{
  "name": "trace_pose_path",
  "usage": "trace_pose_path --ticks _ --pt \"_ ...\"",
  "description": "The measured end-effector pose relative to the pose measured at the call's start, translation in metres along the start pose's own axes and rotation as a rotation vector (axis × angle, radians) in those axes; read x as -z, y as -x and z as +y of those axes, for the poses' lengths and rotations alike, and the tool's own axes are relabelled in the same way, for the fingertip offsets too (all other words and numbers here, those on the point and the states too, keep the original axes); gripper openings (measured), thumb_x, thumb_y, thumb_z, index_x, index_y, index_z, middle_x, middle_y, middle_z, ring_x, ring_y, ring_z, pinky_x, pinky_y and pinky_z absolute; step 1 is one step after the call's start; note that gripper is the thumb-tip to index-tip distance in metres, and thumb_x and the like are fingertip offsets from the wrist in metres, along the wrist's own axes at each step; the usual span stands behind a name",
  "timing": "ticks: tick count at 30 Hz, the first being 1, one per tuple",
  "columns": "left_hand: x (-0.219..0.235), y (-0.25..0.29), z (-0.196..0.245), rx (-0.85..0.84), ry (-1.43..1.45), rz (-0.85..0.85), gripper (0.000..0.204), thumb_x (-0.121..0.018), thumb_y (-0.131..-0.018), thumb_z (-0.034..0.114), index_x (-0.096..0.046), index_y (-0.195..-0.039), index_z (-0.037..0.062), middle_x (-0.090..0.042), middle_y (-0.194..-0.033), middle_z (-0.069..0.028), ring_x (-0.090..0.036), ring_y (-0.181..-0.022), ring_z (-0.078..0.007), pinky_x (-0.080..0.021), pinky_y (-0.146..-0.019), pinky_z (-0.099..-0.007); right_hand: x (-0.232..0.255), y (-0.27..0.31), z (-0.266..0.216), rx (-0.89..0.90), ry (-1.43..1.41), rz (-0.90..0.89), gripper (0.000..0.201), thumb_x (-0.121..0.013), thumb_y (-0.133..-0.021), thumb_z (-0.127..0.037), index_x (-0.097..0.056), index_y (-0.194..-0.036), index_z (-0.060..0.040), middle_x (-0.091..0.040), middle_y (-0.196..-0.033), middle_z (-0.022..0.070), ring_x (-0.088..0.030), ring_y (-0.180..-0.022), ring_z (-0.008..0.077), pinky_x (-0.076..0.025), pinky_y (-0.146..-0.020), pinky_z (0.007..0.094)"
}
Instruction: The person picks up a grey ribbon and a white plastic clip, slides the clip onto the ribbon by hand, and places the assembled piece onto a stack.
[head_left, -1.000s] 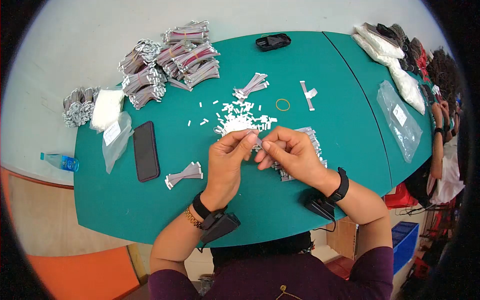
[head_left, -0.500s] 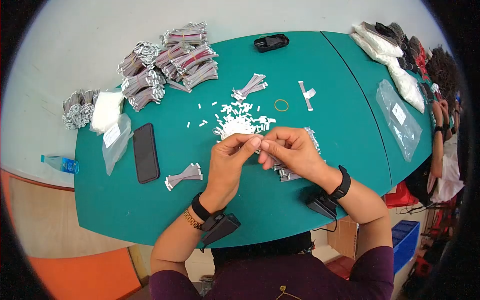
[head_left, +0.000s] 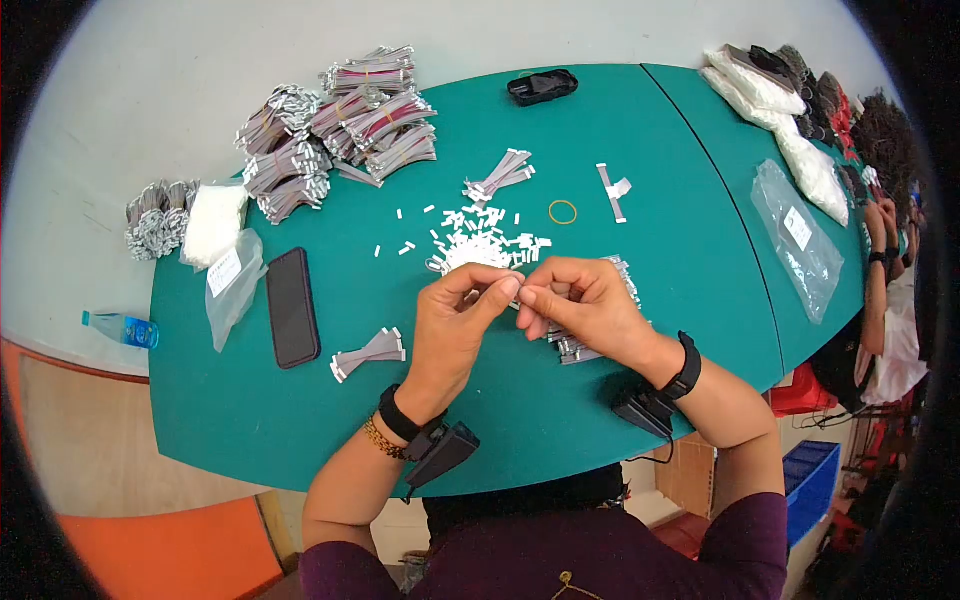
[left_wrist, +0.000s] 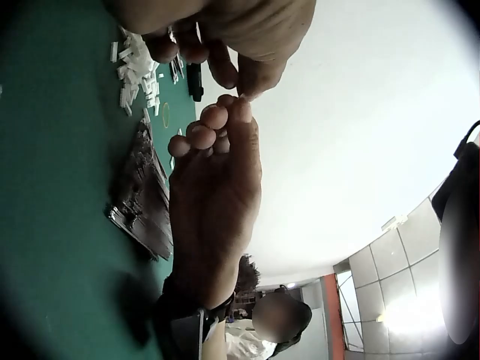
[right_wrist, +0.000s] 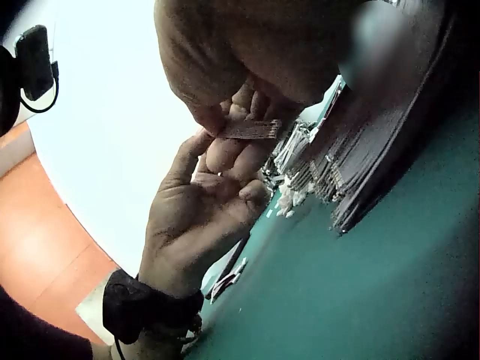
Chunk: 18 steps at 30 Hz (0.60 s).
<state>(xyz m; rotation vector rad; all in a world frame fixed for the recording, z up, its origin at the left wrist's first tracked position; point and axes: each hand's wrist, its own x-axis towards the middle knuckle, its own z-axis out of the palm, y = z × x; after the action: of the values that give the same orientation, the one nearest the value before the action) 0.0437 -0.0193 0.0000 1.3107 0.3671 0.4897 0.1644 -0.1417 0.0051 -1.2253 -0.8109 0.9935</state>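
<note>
Above the table, both hands meet fingertip to fingertip around a short grey ribbon cable (right_wrist: 251,130). My left hand (head_left: 455,325) pinches at it with thumb and forefinger, the other fingers curled in. The right hand (head_left: 595,310) grips it between thumb and forefinger; in the right wrist view its free end sticks out past the fingers. Most of the cable is hidden by fingers in the head view. Just beyond the hands lies a heap of small white connector pieces (head_left: 475,245). A stack of ribbon cables (head_left: 625,275) lies partly behind the right hand.
Bundled ribbon cables (head_left: 375,120) are piled at the back left. A phone (head_left: 292,307), a few loose cables (head_left: 370,353), a plastic bag (head_left: 232,285), a rubber band (head_left: 563,211) and a black pouch (head_left: 543,86) lie on the green table (head_left: 240,410). Another person's arms (head_left: 877,270) show far right.
The hands have drawn together, their fingertips now covering the cable that showed between them a second ago. Over the last half second they barely move.
</note>
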Motion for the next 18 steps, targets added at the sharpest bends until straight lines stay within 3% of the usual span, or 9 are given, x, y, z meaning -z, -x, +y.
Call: trace_pose_path --ticks 3,9,12,15,18 --pt "-0.006 0.002 -0.001 -0.029 0.055 0.015 0.009 -0.062 -0.085 0.01 -0.065 -0.089 0.0031 -0.065 -0.088 -0.0037 -0.053 -0.077 -0.007 -0.04 -0.07 -0.0222 0.0 -0.001 -0.001 -0.002 0.059 -0.003 0.015 -0.058 -0.089 -0.015 -0.061 -0.085 -0.0012 -0.061 -0.069 0.0018 -0.056 -0.058 0.0053 -0.044 -0.052 0.018" --pt "-0.004 0.001 0.001 0.049 0.047 0.001 0.013 -0.063 -0.085 0.012 -0.065 -0.09 -0.0003 -0.065 -0.088 -0.0048 -0.058 -0.08 -0.0092 -0.045 -0.075 -0.0237 0.004 0.0 -0.003 -0.056 0.06 0.035 0.016 -0.059 -0.089 -0.016 -0.064 -0.082 -0.0022 -0.06 -0.066 0.0001 -0.054 -0.058 0.0045 -0.043 -0.052 0.018" --pt "-0.001 -0.001 0.002 -0.01 -0.045 -0.041 0.013 -0.063 -0.086 0.013 -0.065 -0.089 0.0003 -0.064 -0.087 -0.004 -0.058 -0.079 -0.0091 -0.046 -0.074 -0.0232 0.004 -0.001 0.0 0.002 0.072 0.017 0.016 -0.058 -0.089 -0.015 -0.064 -0.084 -0.0017 -0.062 -0.069 0.0004 -0.055 -0.059 0.0044 -0.044 -0.053 0.0183" --pt "0.002 -0.003 -0.006 -0.17 -0.132 -0.02 0.011 -0.063 -0.085 0.013 -0.066 -0.088 0.0021 -0.063 -0.084 -0.0025 -0.056 -0.074 -0.0073 -0.044 -0.067 -0.0217 0.002 0.0 -0.001 -0.027 0.055 -0.002 0.015 -0.058 -0.089 -0.015 -0.064 -0.085 -0.0015 -0.063 -0.072 0.0008 -0.055 -0.059 0.0045 -0.044 -0.053 0.0184" --pt "0.005 -0.004 -0.013 -0.222 -0.221 0.021 0.009 -0.065 -0.083 0.012 -0.066 -0.086 0.0039 -0.061 -0.081 -0.0011 -0.051 -0.068 -0.0056 -0.039 -0.06 -0.0208 0.002 -0.002 0.003 -0.016 0.03 -0.004 0.016 -0.058 -0.089 -0.015 -0.064 -0.086 -0.0015 -0.064 -0.073 0.0012 -0.056 -0.06 0.0046 -0.044 -0.053 0.0185"
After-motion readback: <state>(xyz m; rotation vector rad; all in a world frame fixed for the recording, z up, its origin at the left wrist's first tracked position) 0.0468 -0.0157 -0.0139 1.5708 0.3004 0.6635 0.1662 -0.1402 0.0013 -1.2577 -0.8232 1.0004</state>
